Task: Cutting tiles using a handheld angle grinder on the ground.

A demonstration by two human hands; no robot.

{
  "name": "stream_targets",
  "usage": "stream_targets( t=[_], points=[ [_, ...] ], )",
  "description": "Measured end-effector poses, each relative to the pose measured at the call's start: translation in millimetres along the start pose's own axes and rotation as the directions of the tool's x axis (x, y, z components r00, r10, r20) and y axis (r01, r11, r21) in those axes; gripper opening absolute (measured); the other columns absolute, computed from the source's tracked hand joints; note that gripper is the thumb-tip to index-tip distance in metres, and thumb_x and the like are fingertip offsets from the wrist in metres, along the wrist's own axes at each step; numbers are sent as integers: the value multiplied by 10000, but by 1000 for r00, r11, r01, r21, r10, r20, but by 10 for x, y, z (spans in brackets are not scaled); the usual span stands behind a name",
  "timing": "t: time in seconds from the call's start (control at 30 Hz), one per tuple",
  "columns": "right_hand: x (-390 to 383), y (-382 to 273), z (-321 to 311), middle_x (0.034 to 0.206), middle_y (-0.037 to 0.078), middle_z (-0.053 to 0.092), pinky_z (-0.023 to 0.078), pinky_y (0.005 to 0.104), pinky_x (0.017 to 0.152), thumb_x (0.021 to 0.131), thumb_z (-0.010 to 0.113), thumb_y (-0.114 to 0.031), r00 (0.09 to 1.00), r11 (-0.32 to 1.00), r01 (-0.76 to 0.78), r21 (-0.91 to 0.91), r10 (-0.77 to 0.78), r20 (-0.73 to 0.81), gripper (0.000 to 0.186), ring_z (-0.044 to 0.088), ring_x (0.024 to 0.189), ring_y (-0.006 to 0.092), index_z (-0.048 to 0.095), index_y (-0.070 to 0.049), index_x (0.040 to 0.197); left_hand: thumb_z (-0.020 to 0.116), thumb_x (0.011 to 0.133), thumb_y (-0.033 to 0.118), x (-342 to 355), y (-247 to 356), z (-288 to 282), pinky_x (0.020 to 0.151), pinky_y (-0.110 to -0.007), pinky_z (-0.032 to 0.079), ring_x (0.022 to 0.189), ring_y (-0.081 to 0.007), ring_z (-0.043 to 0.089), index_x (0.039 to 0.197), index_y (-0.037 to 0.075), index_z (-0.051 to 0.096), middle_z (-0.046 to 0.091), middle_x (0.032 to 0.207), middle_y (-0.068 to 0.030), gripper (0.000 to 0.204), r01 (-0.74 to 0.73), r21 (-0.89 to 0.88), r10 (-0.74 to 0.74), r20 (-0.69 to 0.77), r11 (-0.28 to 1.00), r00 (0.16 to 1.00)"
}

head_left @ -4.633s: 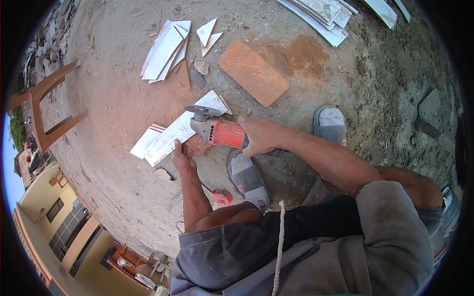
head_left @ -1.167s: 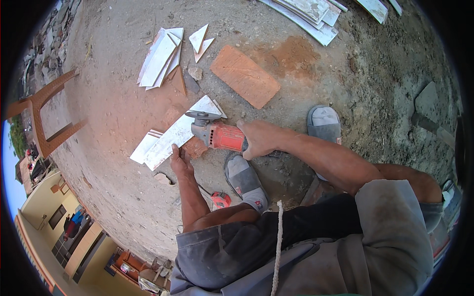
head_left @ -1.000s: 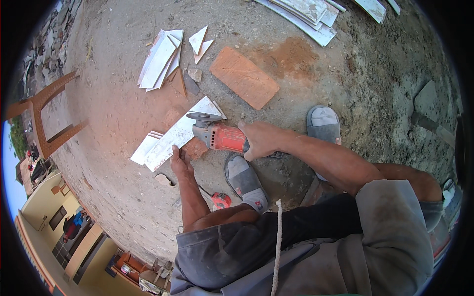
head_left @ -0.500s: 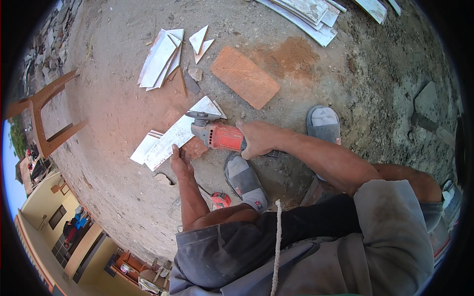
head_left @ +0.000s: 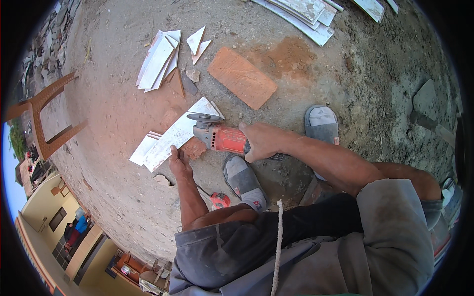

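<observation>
In the head view, the grinder (head_left: 228, 139) sits near the middle, its body pointing to 9 o'clock. The right hand (head_left: 265, 142) is at its 3 o'clock end, wrapped around the rear of the body, with the thumb on the near side. The right forearm slants in from 4 o'clock, nearly straight at the wrist.

At the grinder's 9 o'clock lies a long white tile (head_left: 171, 138), running from about 1 to 7 o'clock. The disc (head_left: 203, 118) is at the tile's upper end; I cannot tell whether they touch. The left hand (head_left: 180, 165), at 8 o'clock from the grinder, has its fingers at the tile's near edge, bent and close together; whether it pinches or only presses cannot be told. The left forearm rises from 6 o'clock, pointing to 12.

A reddish chunk (head_left: 194, 148) lies between the tile and the grinder. From the grinder, a brick (head_left: 242, 78) is just past 12 o'clock, the tile stack (head_left: 160, 60) at 11, and a sandalled foot (head_left: 243, 178) at 5.
</observation>
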State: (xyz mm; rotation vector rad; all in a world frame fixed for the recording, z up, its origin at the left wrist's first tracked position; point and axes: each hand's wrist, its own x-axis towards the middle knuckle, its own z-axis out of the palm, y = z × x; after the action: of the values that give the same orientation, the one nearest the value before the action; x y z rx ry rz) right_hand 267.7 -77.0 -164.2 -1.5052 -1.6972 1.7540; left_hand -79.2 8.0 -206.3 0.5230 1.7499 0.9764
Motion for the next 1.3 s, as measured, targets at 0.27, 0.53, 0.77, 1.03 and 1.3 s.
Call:
stream_targets(
  t=[0.27, 0.53, 0.77, 1.03, 1.3],
  points=[
    [71, 13, 21, 919, 310, 634, 504, 481, 789, 644, 766, -312, 1000, 1000, 20, -17, -20, -17, 723, 626, 900, 459, 469, 112, 1149, 648, 944, 264, -3, -3, -16, 684, -241, 491, 868, -124, 614, 1084, 34, 618, 657, 985, -25, 271, -12, -9, 12, 43, 1000, 999],
    [-88, 69, -48, 1010, 322, 638, 514, 455, 854, 641, 756, -317, 999, 998, -52, 22, 52, -13, 801, 631, 985, 444, 454, 134, 1230, 641, 947, 274, 31, 5, -10, 749, -279, 523, 946, -162, 633, 1118, 17, 605, 661, 1039, -60, 311, 2, 3, -2, 20, 1000, 1000],
    [-43, -28, -71, 928, 316, 635, 505, 486, 799, 654, 759, -309, 999, 1000, -9, -1, 9, -44, 719, 628, 911, 468, 465, 109, 1159, 644, 943, 296, 19, -5, -28, 844, -326, 519, 1039, -194, 628, 1173, 14, 588, 658, 1106, -82, 368, 2, 11, -3, 28, 1000, 1000],
    [144, -103, -36, 955, 325, 635, 508, 481, 806, 645, 761, -315, 1000, 1000, -8, 5, 8, -20, 743, 630, 926, 464, 470, 124, 1170, 652, 938, 303, -22, -17, 18, 818, -312, 508, 1017, -183, 627, 1157, 29, 597, 663, 1085, -65, 356, 5, -3, -5, 42, 1000, 999],
    [206, -143, -19, 992, 322, 638, 514, 461, 838, 633, 760, -298, 1000, 1000, -22, 22, 21, 17, 754, 633, 965, 447, 475, 126, 1188, 657, 937, 295, -8, 5, -1, 738, -274, 504, 950, -152, 627, 1123, 46, 603, 662, 1031, -43, 315, 6, -17, -5, 39, 1000, 999]
  ],
)
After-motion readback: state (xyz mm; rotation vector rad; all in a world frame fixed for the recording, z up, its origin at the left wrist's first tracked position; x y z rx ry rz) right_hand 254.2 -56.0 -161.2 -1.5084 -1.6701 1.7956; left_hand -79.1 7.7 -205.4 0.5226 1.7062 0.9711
